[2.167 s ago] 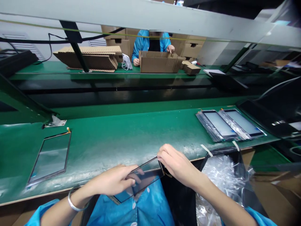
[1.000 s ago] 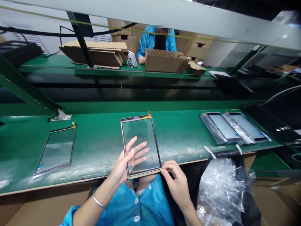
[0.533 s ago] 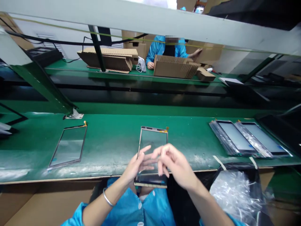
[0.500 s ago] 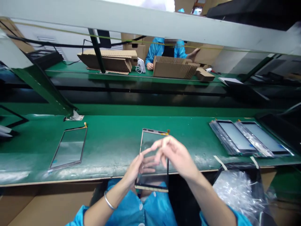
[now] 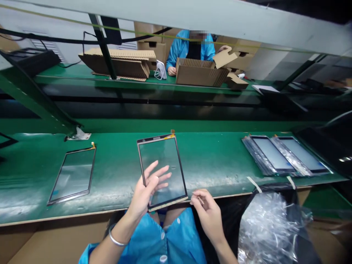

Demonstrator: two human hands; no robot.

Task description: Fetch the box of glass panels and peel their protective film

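Observation:
My left hand (image 5: 144, 192) grips the left edge of a touch screen glass panel (image 5: 165, 154), thumb in front and fingers spread behind, showing through the clear pane. The panel has a dark frame, a pale strip along its bottom edge and an orange flex cable (image 5: 169, 136) at the top right. It is tilted above the bench's front edge. Just off its lower right corner is my right hand (image 5: 207, 211), fingers curled and thumb pressed to them. Whatever may be between those fingertips is too small to make out. A second glass panel (image 5: 73, 174) lies flat to the left.
Wrapped panels (image 5: 271, 154) lie in stacks on the green bench (image 5: 211, 157) at right. A black bag of clear plastic wrap (image 5: 266, 227) hangs below the front edge. A green post (image 5: 41, 91) rises at left. Across the bench, a person (image 5: 178, 47) handles cardboard.
The panel has risen and tilted, moving left with my left hand. My right hand has dropped from in front of the pane to its lower right corner.

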